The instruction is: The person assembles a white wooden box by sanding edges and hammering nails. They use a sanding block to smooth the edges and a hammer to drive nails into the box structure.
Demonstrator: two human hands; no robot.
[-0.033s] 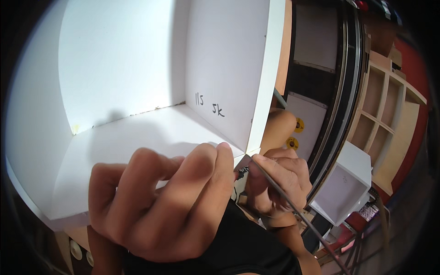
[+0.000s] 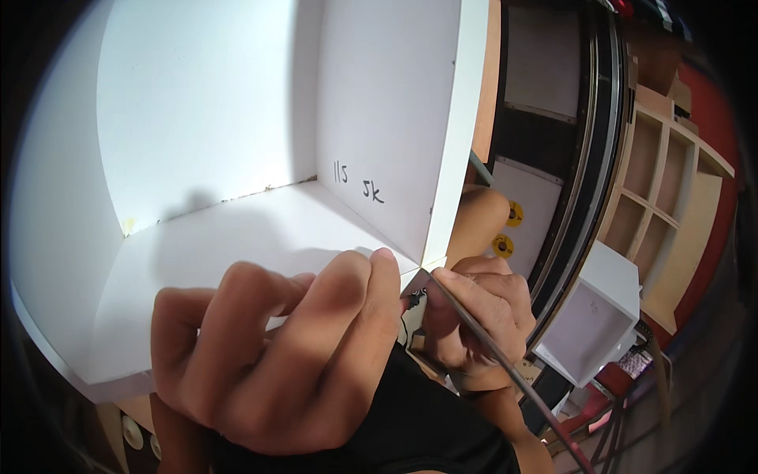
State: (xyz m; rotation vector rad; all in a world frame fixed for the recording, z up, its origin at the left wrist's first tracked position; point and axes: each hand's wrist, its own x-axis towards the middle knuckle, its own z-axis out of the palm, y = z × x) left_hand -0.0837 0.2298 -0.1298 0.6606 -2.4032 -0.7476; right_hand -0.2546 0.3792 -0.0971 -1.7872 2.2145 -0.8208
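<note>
A white open box (image 2: 442,158) with handwriting inside stands tilted before me, its walls filling the upper left. My left hand (image 2: 276,355) is closed at its near edge, with fingers curled and the thumb tip close to the near right corner. Those fingers hide most of that edge and what lies between them. Just right of the corner, my right hand (image 2: 485,312) pinches a long thin strip (image 2: 517,379) between thumb and fingers. One end of the strip meets the box corner; the rest slants down to the lower right.
A smaller white box (image 2: 612,276) lies at the right. Beyond it stands a pale wooden frame with compartments (image 2: 651,197). Dark metal rails (image 2: 604,150) run beside a panel with round yellow stickers (image 2: 513,213). My bent knee (image 2: 482,213) is close behind my right hand.
The box has shifted very slightly left in view. The strip has turned a little, showing more of its width. Both hands keep nearly the same grip.
</note>
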